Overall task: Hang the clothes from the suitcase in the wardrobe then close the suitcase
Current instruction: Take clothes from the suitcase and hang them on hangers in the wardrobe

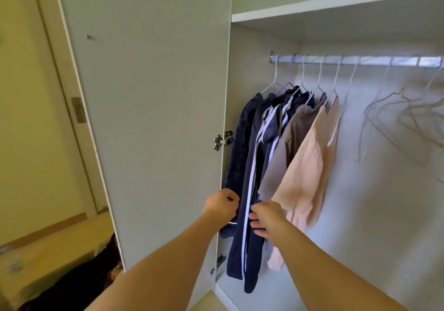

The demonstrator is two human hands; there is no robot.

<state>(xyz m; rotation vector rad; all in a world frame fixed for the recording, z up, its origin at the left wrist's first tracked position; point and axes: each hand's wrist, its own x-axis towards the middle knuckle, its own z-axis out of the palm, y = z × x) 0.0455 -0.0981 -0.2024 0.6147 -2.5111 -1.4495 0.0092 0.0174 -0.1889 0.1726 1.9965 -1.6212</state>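
Clothes (271, 130) hang at frame centre, long axes vertical and hems down, at the left end of the rail (374, 60) inside the wardrobe (372, 202): navy striped trousers (249, 258), grey garment (278, 162), pink garment (310, 166). Bare hangers (396, 113), upper right, are blurred. The left hand (221, 206) curls against navy fabric, its grip unclear. The right hand (265, 217), fingers loosely extended, touches the trousers.

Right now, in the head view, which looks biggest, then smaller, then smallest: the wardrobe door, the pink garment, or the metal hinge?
1. wardrobe door, by far the largest
2. pink garment
3. metal hinge, the smallest

The door is nearer the camera, but the differences look too wide for that to change the order.
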